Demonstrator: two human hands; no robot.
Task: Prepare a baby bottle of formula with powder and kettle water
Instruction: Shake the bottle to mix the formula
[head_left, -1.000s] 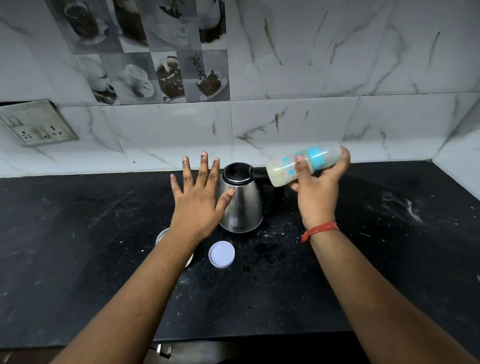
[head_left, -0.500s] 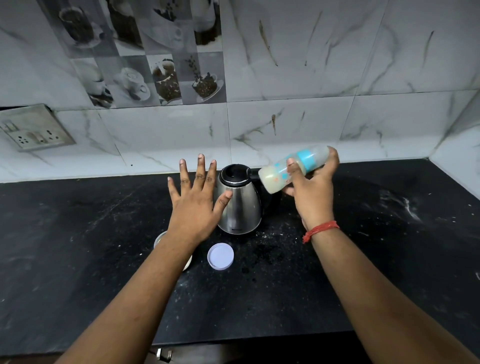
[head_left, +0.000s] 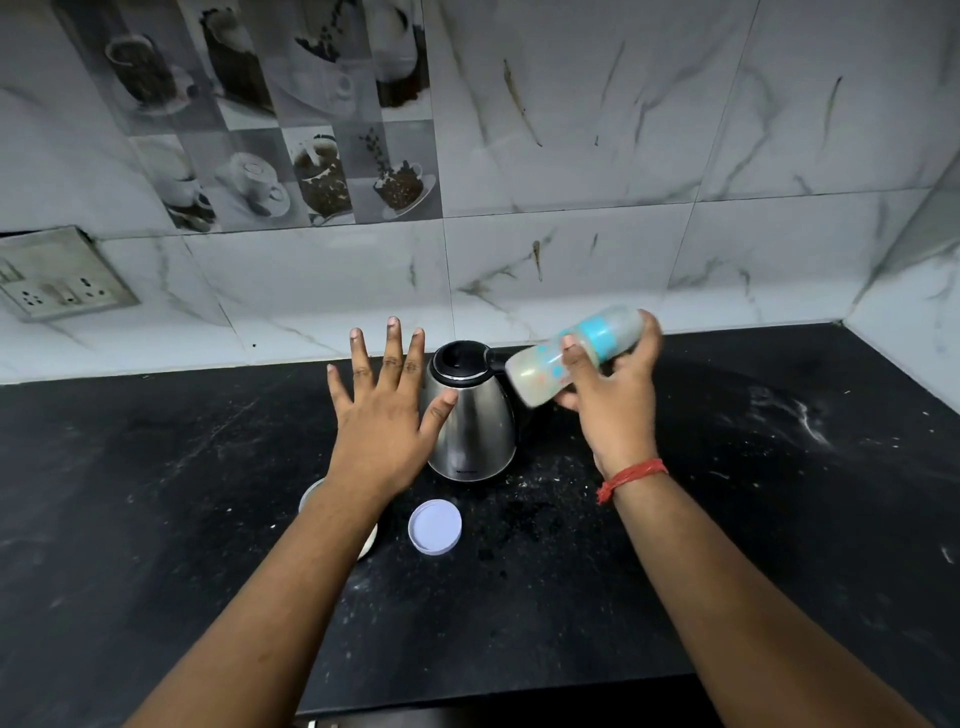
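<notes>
My right hand (head_left: 613, 400) grips a baby bottle (head_left: 545, 366) with a blue collar, tilted nearly on its side above the counter, milky liquid inside. The bottle looks slightly blurred. A steel kettle (head_left: 475, 421) with a black lid stands at the counter's middle, just left of the bottle. My left hand (head_left: 382, 415) hovers with fingers spread flat beside the kettle, its thumb in front of the kettle's left side. Under my left forearm sits a powder tin (head_left: 311, 496), mostly hidden. Its white round lid (head_left: 435, 526) lies flat in front of the kettle.
The black stone counter (head_left: 156, 493) runs wall to wall, dusted with spilled powder near the kettle and at the right (head_left: 800, 415). Marble tiles rise behind. A switch socket plate (head_left: 57, 275) is on the left wall. The counter's front edge is near my elbows.
The bottle in my right hand has shifted a little between frames, dipping then rising again, still tilted. My left hand stays spread beside the kettle.
</notes>
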